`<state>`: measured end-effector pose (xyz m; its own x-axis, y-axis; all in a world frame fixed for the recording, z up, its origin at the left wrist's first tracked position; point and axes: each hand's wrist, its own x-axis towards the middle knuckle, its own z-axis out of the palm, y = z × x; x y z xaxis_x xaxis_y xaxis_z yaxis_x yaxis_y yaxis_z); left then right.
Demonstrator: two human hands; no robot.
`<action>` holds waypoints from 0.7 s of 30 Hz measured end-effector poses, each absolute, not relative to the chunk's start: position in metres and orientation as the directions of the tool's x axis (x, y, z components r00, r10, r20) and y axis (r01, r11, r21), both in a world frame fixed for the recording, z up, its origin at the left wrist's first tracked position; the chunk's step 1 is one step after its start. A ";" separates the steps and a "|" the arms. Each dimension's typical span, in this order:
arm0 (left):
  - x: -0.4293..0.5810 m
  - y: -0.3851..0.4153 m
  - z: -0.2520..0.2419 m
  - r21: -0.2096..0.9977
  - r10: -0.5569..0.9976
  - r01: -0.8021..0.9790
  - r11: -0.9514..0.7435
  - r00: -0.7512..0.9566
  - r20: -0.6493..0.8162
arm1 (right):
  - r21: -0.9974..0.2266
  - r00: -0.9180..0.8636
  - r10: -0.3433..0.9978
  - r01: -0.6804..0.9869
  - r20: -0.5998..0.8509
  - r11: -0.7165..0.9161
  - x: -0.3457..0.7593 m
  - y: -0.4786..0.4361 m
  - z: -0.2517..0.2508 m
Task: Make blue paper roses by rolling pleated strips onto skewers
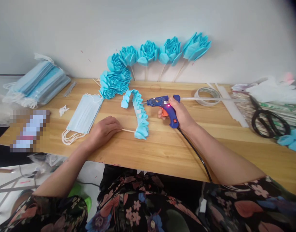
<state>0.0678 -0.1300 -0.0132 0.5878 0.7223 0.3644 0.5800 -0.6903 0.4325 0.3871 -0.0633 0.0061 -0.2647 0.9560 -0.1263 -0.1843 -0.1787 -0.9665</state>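
My right hand (179, 112) grips a blue hot glue gun (157, 101), its fingers by the orange trigger and a small light glowing on its body. A clear glue stick (188, 98) juts from its back. The nozzle points left at a folded strip of light-blue petals (139, 111) lying on the table; whether it touches cannot be made out. Closed around a thin wooden stick (128, 130), my left hand (105, 132) rests on the table. The stick's far end meets the strip's near end.
Several blue fabric flowers on sticks (148, 53) lean on the wall or lie heaped. Face masks (83, 112) sit left, with a larger mask pile (39, 80) behind. At right are a tape roll (207, 96), black scissors (268, 124) and wrapped sticks. A black cord (196, 151) trails over the table's front edge.
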 end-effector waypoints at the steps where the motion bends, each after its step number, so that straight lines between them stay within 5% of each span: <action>1: 0.067 -0.131 -0.013 0.428 0.718 0.578 -0.695 0.593 0.365 | -0.961 -0.267 0.954 -0.200 -0.133 -0.190 0.386 -0.064 0.008; 7: 0.068 -0.135 -0.011 0.424 0.735 0.601 -0.677 0.584 0.346 | -0.906 -0.339 0.927 -0.322 -0.161 -0.275 0.374 -0.075 0.023; 21: 0.067 -0.136 -0.007 0.411 0.739 0.614 -0.674 0.567 0.363 | -0.893 -0.478 0.858 -0.282 -0.187 -0.351 0.371 -0.078 0.002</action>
